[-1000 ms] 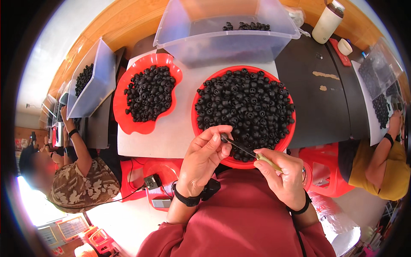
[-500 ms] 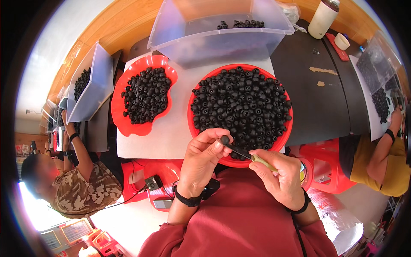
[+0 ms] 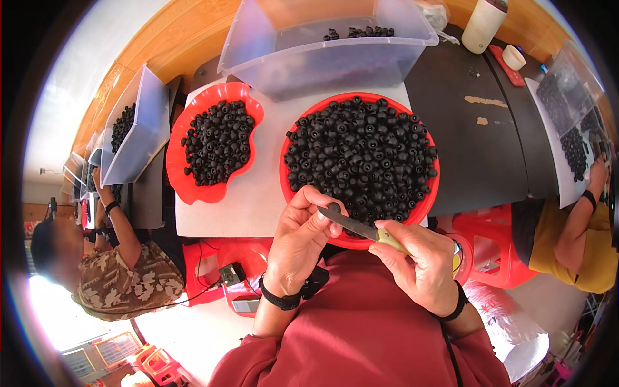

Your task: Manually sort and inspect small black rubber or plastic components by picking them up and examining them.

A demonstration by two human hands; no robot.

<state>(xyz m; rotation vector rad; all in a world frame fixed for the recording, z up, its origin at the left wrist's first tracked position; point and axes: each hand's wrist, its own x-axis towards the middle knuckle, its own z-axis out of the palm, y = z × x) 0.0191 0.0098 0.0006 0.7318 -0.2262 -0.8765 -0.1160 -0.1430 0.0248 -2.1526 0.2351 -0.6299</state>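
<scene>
My left hand (image 3: 300, 226) pinches a small round black piece (image 3: 334, 207) between thumb and fingertips. In my right hand (image 3: 422, 261) is a small knife (image 3: 353, 226), gripped by its pale yellow-green handle. Its blade points left, with the tip against or just beside the piece; I cannot tell whether it touches. Both hands are over the near edge of a round red basin (image 3: 284, 177), heaped with black pieces (image 3: 361, 155) that have holes in them. To its left lies a scalloped red tray (image 3: 178, 155) with more small black pieces (image 3: 219, 145).
A clear plastic bin (image 3: 322, 68) with some black pieces stands behind the basin. Farther right are a white bottle (image 3: 483, 27) and a small white cup (image 3: 514, 58). Other people work at left (image 3: 129, 277) and right (image 3: 574, 245). Red stools (image 3: 493, 248) stand below the table.
The knife has turned, so more of the blade's flat side shows, and its tip has shifted slightly left across the piece. Both hands stay close together.
</scene>
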